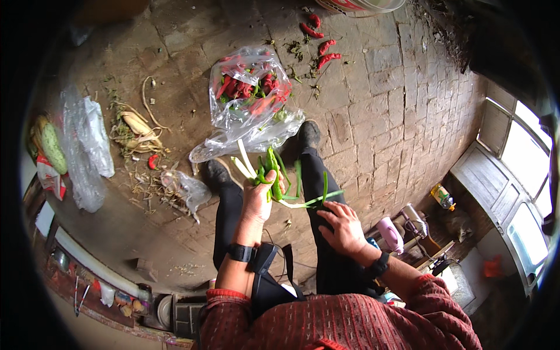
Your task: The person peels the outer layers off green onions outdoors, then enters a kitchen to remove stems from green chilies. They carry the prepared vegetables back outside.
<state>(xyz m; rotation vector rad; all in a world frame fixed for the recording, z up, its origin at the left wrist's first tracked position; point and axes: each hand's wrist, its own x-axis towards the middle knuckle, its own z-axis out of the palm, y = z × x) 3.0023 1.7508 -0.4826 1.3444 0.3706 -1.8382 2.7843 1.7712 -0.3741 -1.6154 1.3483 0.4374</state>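
My left hand (259, 199) grips a bunch of green peppers (272, 168) together with scallions (243, 161), whose white ends point away from me. Green scallion leaves (323, 197) trail from the bunch toward my right thigh. Over that thigh, my right hand (343, 227) has its fingers spread and holds nothing. Its fingertips are close to the leaf ends, and I cannot tell if they touch. Just beyond my feet, a clear plastic bag (249, 87) on the brick floor contains red peppers (238, 89) and some green ones.
Several loose red peppers (328, 60) lie beyond the bag, near a bucket (356, 5). Dry corn husks (139, 127), plastic bags (83, 140) and a pale green gourd (52, 146) are on the left. A pink thermos (389, 235) and an oil bottle (442, 197) stand at right.
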